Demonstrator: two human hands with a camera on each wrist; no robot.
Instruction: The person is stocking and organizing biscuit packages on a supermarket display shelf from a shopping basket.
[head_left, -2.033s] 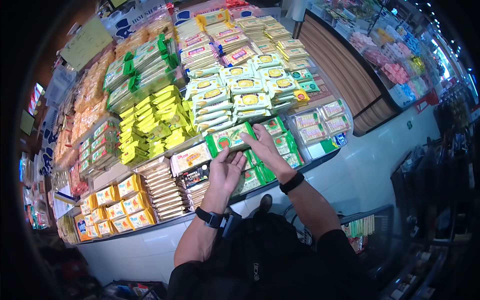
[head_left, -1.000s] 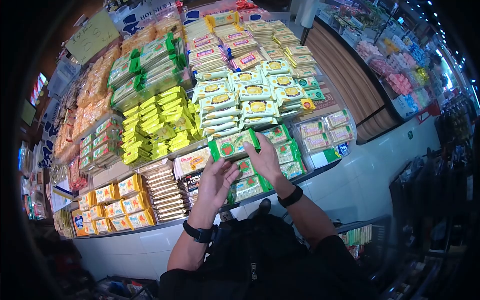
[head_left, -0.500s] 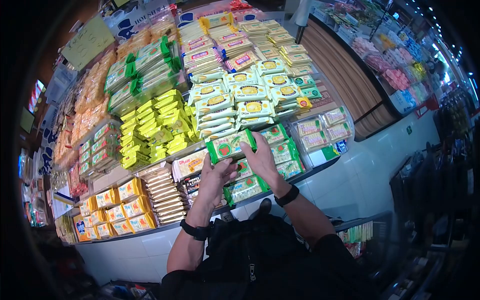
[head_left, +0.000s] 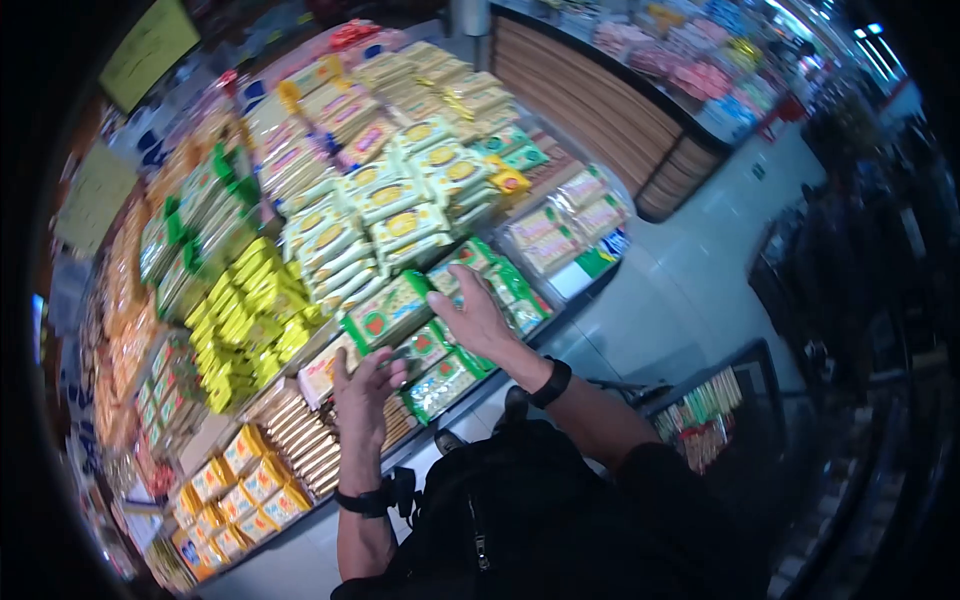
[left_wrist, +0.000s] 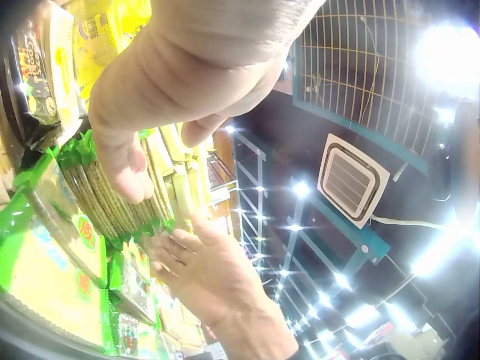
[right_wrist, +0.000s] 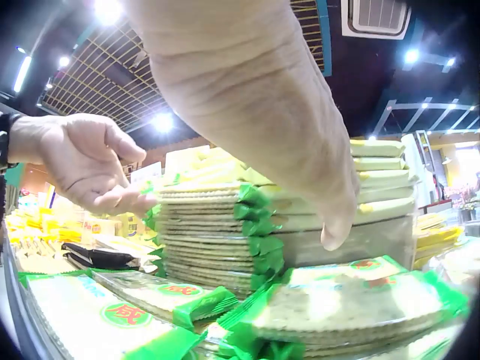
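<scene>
A tall stack of green-ended cracker packets (right_wrist: 206,232) stands between my two hands. Its top packet (head_left: 388,308) lies flat in the head view. My left hand (head_left: 366,395) is at the stack's near left, fingers loosely bent and nothing in them. To the right, my right hand (head_left: 474,318) hovers over lower green packets (head_left: 520,290), its fingers extended and apart from the stack. The left wrist view shows the left hand (left_wrist: 202,67) above the stack's edge and the right hand (left_wrist: 217,281) beyond, palm visible.
Pale green packets (head_left: 385,195) are piled behind the stack, with yellow packets (head_left: 250,300) to the left. Orange-and-white packets (head_left: 240,490) fill the front left bin. A clear box of small packs (head_left: 550,240) stands at the right. A basket (head_left: 700,410) holds more goods below right.
Both hands have let go of the green cracker packet, which now lies on the stack. The right hand has drawn away to the right, the left hand down. The head view has turned.
</scene>
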